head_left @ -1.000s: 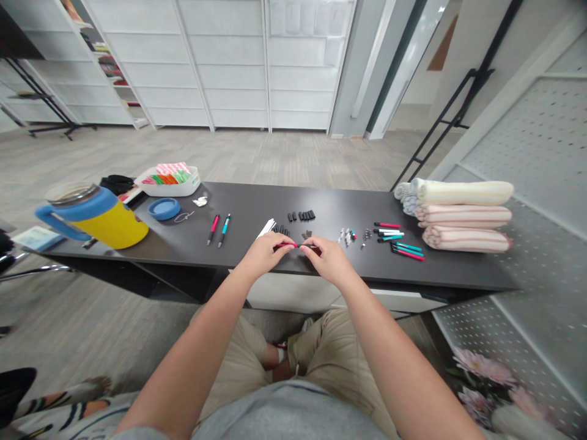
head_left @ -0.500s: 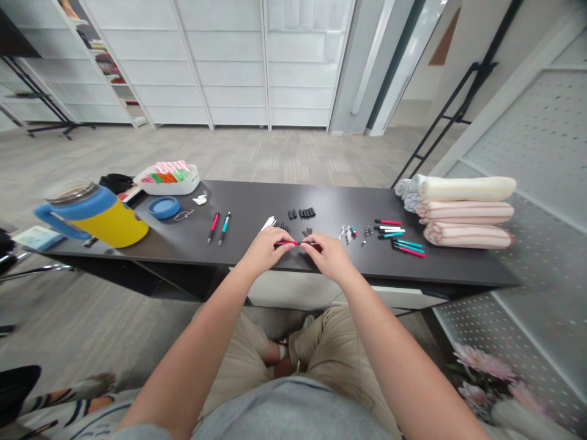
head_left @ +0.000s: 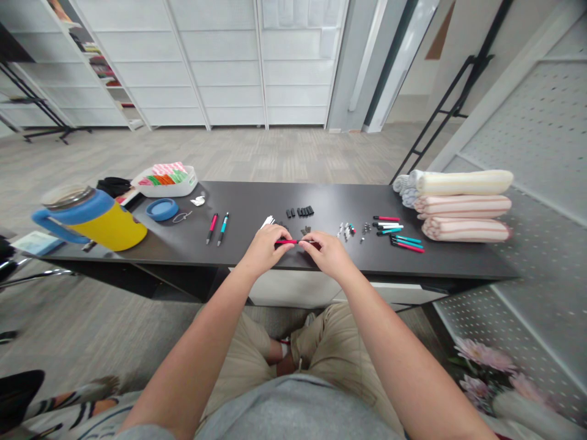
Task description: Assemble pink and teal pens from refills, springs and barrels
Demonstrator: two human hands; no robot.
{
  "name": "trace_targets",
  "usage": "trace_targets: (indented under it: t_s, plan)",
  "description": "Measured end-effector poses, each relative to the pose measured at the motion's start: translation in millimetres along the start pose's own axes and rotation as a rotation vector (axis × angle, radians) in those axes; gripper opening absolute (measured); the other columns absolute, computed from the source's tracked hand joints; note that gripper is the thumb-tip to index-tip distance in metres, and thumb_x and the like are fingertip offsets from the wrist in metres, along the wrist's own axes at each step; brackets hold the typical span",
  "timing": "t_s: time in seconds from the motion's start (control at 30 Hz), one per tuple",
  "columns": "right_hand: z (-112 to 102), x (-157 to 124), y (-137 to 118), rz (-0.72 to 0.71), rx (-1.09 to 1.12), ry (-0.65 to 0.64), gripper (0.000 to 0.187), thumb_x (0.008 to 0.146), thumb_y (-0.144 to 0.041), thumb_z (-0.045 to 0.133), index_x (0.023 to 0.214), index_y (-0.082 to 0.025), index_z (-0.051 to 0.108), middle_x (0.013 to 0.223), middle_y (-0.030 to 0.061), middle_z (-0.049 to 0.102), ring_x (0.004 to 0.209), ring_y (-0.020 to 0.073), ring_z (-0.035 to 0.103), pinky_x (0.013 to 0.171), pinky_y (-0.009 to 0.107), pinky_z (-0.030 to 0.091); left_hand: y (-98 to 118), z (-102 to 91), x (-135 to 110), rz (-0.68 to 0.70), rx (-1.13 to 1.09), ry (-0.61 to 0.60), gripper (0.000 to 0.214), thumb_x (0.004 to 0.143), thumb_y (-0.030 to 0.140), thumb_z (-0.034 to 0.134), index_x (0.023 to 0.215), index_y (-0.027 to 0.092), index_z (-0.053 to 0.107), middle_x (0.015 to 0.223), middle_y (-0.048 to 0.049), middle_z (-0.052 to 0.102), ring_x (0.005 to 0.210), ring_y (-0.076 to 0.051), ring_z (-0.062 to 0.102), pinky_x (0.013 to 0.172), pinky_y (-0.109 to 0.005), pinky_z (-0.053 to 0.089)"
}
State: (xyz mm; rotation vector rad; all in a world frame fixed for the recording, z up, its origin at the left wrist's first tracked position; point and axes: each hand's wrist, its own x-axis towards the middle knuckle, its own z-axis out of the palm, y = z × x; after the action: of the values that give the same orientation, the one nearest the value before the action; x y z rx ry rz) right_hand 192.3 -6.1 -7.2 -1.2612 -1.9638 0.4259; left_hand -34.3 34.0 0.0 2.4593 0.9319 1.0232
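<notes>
Pinched in my left hand (head_left: 266,247) is a red pen barrel (head_left: 288,241). My right hand (head_left: 326,252) closes on the dark end of the same pen, and the fingertips of both hands nearly meet above the front of the dark table (head_left: 243,201). Beyond them lie short black grips (head_left: 306,211) and small dark clips (head_left: 306,230). Thin white refills (head_left: 268,221) are partly hidden behind my left hand. Small metal and coloured tips (head_left: 347,231) sit right of my right hand. A red pen (head_left: 211,228) and a teal pen (head_left: 223,228) lie to the left.
More red, white and teal barrels (head_left: 406,243) lie at the right, before rolled towels (head_left: 465,205). At the left stand a yellow-and-blue jug (head_left: 107,223), a blue lid (head_left: 162,209) and a white tray (head_left: 192,183) of colourful packets. Another person's leg (head_left: 68,403) shows at lower left.
Both hands stay together on the red pen, nearly unmoved. The view has shifted slightly; the things on the table lie as before.
</notes>
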Motion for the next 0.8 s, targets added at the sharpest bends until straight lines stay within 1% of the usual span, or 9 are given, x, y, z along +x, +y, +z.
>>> trace_targets:
  t_s: [0.1,0.2,0.27,0.47,0.57,0.67,0.8]
  plan:
    - [0.3,0.2,1.7,0.001,0.03,0.014,0.018,0.103,-0.036,0.061,0.098,-0.024,0.074,0.091,0.0044,0.073,0.083,0.02,0.064,0.075,0.031,0.045,0.9,0.6,0.8,0.009,-0.007,-0.007,0.019,0.098,0.037,0.066,0.108,0.023,0.072,0.115,-0.0093,0.074,0.111,-0.027,0.065,0.105,-0.048,0.046]
    - [0.8,0.8,2.9,0.004,0.046,0.001,0.019,0.103,-0.038,0.061,0.1,-0.024,0.074,0.094,0.005,0.075,0.087,0.021,0.066,0.078,0.032,0.046,-0.1,0.8,1.5,0.038,-0.025,-0.044,0.019,0.101,0.034,0.059,0.102,0.024,0.075,0.111,-0.0085,0.075,0.111,-0.026,0.066,0.106,-0.048,0.045]
    - [0.9,1.0,2.6,0.01,0.039,-0.014,0.021,0.103,-0.039,0.06,0.098,-0.024,0.075,0.092,0.005,0.074,0.086,0.0208,0.066,0.077,0.032,0.046,-1.2,0.3,1.2,0.042,-0.024,-0.042,0.018,0.1,0.033,0.061,0.098,0.024,0.076,0.108,-0.0083,0.076,0.108,-0.025,0.067,0.105,-0.047,0.046]
    - [-0.5,0.5,-0.3,0.013,0.016,-0.026,0.025,0.104,-0.039,0.059,0.091,-0.024,0.074,0.085,0.0037,0.071,0.08,0.0196,0.063,0.073,0.03,0.043,-1.2,-1.5,-1.1,0.037,0.039,-0.013,0.014,0.096,0.034,0.068,0.098,0.024,0.077,0.106,-0.0081,0.076,0.106,-0.026,0.067,0.1,-0.045,0.046]
    - [-0.8,0.0,-0.1,0.003,0.029,-0.014,0.026,0.104,-0.039,0.059,0.092,-0.023,0.074,0.085,0.0034,0.071,0.079,0.0189,0.063,0.073,0.03,0.043,0.2,-0.9,-1.0,0.058,0.033,0.003,0.016,0.097,0.036,0.067,0.101,0.024,0.077,0.106,-0.0077,0.076,0.106,-0.025,0.067,0.101,-0.044,0.046]
    - [-0.6,-0.1,-0.3,-0.004,0.025,-0.019,0.026,0.104,-0.039,0.059,0.09,-0.023,0.074,0.085,0.0037,0.071,0.079,0.0187,0.063,0.074,0.03,0.044,0.8,0.2,-1.7,0.071,0.02,0.02,0.015,0.098,0.035,0.067,0.098,0.024,0.078,0.104,-0.0068,0.077,0.105,-0.024,0.067,0.101,-0.044,0.047]
    - [0.3,0.1,-0.6,0.005,0.037,-0.014,0.028,0.103,-0.042,0.059,0.088,-0.023,0.074,0.081,0.0029,0.07,0.075,0.0185,0.061,0.07,0.03,0.043,-0.6,0.3,-4.7,0.012,-0.004,0.065,0.012,0.094,0.036,0.073,0.094,0.025,0.078,0.108,-0.0075,0.076,0.109,-0.025,0.065,0.104,-0.046,0.045]
